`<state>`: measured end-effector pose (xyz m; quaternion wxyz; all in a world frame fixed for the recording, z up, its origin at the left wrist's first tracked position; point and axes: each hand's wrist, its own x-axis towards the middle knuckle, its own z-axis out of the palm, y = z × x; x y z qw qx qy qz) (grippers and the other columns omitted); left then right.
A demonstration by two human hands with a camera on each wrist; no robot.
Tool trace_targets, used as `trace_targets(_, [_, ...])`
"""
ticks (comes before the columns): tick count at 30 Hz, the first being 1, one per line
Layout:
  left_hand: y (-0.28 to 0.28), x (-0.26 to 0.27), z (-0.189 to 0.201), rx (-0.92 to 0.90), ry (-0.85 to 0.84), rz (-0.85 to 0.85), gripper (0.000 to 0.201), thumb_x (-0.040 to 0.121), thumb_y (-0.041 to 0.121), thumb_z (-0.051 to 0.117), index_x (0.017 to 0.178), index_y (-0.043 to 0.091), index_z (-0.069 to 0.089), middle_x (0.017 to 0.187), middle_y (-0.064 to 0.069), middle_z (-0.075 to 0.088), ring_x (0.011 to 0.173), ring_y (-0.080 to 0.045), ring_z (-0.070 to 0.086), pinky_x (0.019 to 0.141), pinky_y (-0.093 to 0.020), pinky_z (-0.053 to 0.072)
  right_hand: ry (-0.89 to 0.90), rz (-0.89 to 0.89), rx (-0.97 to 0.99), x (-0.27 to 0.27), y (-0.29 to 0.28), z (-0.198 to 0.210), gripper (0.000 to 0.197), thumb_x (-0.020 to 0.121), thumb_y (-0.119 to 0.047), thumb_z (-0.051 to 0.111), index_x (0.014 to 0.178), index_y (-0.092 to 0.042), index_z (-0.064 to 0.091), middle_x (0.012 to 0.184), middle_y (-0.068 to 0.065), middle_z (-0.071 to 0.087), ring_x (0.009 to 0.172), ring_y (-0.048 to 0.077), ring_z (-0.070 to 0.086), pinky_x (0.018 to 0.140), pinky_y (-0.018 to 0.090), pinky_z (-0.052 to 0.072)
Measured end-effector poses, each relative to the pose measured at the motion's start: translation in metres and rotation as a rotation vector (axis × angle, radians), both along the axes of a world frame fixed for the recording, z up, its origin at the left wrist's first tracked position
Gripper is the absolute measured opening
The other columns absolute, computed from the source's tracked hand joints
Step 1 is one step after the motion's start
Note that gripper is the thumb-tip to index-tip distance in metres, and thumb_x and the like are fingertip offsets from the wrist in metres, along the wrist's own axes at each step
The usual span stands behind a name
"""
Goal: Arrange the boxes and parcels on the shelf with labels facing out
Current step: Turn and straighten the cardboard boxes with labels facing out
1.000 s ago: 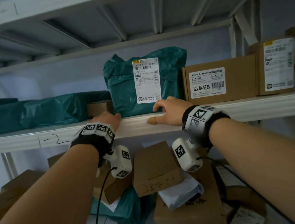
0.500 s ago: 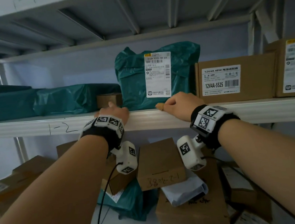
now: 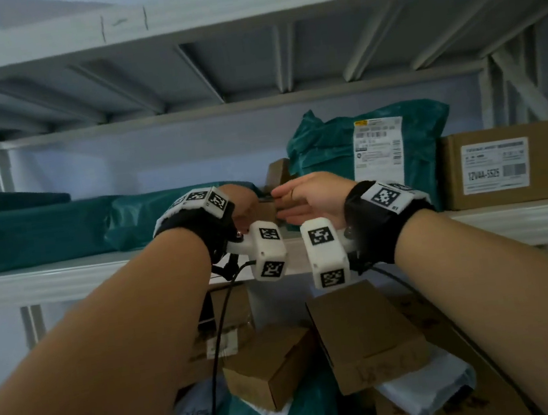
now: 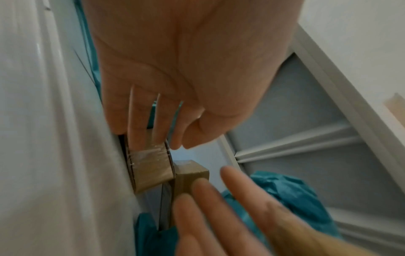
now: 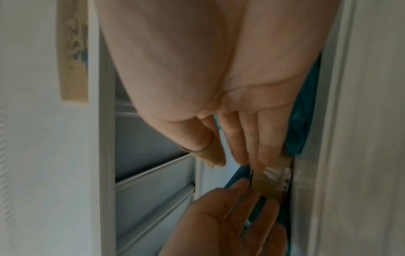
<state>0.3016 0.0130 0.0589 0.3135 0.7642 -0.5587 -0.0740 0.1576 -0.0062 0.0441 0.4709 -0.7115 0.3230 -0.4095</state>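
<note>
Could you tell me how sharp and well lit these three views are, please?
Head view: dim, bluish, the cardboard box label smeared. Left wrist view: the right hand blurred in the foreground, tape glinting on the small box. Right wrist view: soft, the left hand dark in shade.

— What's on the shelf (image 3: 67, 277)?
— Flat green parcels (image 3: 37, 233) at the left, a small box (image 3: 277, 174) in the middle, an upright green parcel (image 3: 329, 159) with its label out, then a labelled box (image 3: 509, 164) at the right.
— And below?
— A heap of boxes (image 3: 367, 333) and bags.
</note>
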Motion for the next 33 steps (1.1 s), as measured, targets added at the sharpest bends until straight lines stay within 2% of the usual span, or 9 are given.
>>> trace_targets(4, [-0.011, 0.018, -0.003, -0.074, 0.035, -0.003, 0.043, 0.086, 0.022, 0.064, 0.127, 0.015, 0.054, 0.128, -0.006, 0.06, 0.113, -0.028, 0.057, 0.092, -0.032, 0.043, -0.055, -0.047, 0.065, 0.027, -0.003, -0.001, 0.029, 0.096, -0.001, 0.043, 0.12, -0.002, 0.059, 0.128, 0.024, 0.058, 0.116, 0.036, 0.058, 0.087, 0.037, 0.05])
trace_targets(7, [-0.013, 0.022, -0.003, -0.118, 0.068, -0.078, 0.038, 0.089, 0.016, 0.061, 0.125, 0.008, 0.055, 0.127, -0.01, 0.06, 0.116, -0.029, 0.056, 0.092, -0.03, 0.042, -0.121, -0.014, 0.181, 0.04, -0.005, -0.003, 0.015, 0.096, -0.016, 0.048, 0.099, -0.008, 0.061, 0.096, 0.012, 0.064, 0.078, 0.024, 0.062, 0.064, 0.03, 0.052])
trace_targets(12, [-0.011, 0.035, 0.001, -0.139, 0.03, -0.225, 0.036, 0.095, 0.015, 0.047, 0.13, 0.006, 0.053, 0.128, -0.013, 0.059, 0.118, -0.03, 0.055, 0.091, -0.031, 0.043, -0.166, -0.049, 0.158, 0.055, -0.013, 0.004, 0.039, 0.097, -0.03, 0.046, 0.132, -0.012, 0.047, 0.114, 0.002, 0.052, 0.074, 0.015, 0.053, 0.05, 0.018, 0.051])
trace_targets(16, [-0.02, 0.044, 0.016, -0.102, 0.391, -0.307, 0.043, 0.094, 0.01, 0.047, 0.135, -0.003, 0.045, 0.082, -0.007, 0.054, 0.072, -0.02, 0.055, 0.059, -0.024, 0.047, -0.141, -0.102, 0.107, 0.064, -0.018, 0.01, 0.054, 0.099, -0.035, 0.039, 0.147, -0.011, 0.03, 0.154, 0.001, 0.031, 0.128, 0.021, 0.043, 0.081, 0.018, 0.041])
trace_targets(19, [-0.025, 0.051, 0.027, -0.109, 0.401, -0.329, 0.041, 0.094, 0.012, 0.047, 0.131, -0.004, 0.048, 0.073, -0.002, 0.047, 0.06, -0.012, 0.045, 0.043, -0.018, 0.046, -0.151, -0.136, 0.095, 0.065, -0.027, 0.014, 0.06, 0.098, -0.039, 0.039, 0.149, -0.011, 0.024, 0.156, 0.003, 0.027, 0.139, 0.02, 0.033, 0.083, 0.025, 0.042])
trace_targets(23, [-0.021, 0.061, 0.037, -0.013, 0.641, -0.415, 0.02, 0.098, 0.016, 0.042, 0.095, 0.003, 0.057, 0.079, -0.008, 0.054, 0.065, -0.017, 0.051, 0.053, -0.026, 0.049, -0.188, -0.137, 0.067, 0.059, -0.039, 0.027, 0.065, 0.096, -0.047, 0.039, 0.15, -0.016, 0.022, 0.156, 0.002, 0.028, 0.14, 0.022, 0.032, 0.059, 0.02, 0.039])
trace_targets(26, [-0.023, 0.067, 0.047, -0.035, 0.758, -0.447, 0.023, 0.097, 0.017, 0.043, 0.114, 0.006, 0.054, 0.102, -0.012, 0.063, 0.079, -0.022, 0.061, 0.048, -0.025, 0.056, -0.228, -0.105, 0.078, 0.06, -0.056, 0.039, 0.07, 0.094, -0.052, 0.04, 0.151, -0.015, 0.023, 0.157, 0.001, 0.024, 0.14, 0.025, 0.032, 0.081, 0.03, 0.045])
trace_targets(29, [-0.033, 0.066, 0.059, -0.068, 0.766, -0.435, 0.023, 0.096, 0.016, 0.045, 0.114, 0.006, 0.055, 0.121, -0.013, 0.063, 0.082, -0.025, 0.062, 0.07, -0.036, 0.053, -0.23, -0.1, 0.099, 0.071, -0.08, 0.051, 0.071, 0.094, -0.053, 0.039, 0.15, -0.012, 0.022, 0.156, 0.005, 0.027, 0.139, 0.028, 0.035, 0.105, 0.035, 0.036])
trace_targets(33, [-0.04, 0.063, 0.072, -0.064, 0.656, -0.456, 0.034, 0.098, 0.02, 0.041, 0.123, 0.003, 0.057, 0.099, -0.011, 0.065, 0.075, -0.024, 0.06, 0.075, -0.036, 0.049, -0.177, -0.153, 0.131, 0.09, -0.124, 0.067, 0.086, 0.078, -0.062, 0.05, 0.142, -0.008, 0.036, 0.144, 0.015, 0.047, 0.117, 0.029, 0.055, 0.104, 0.041, 0.041])
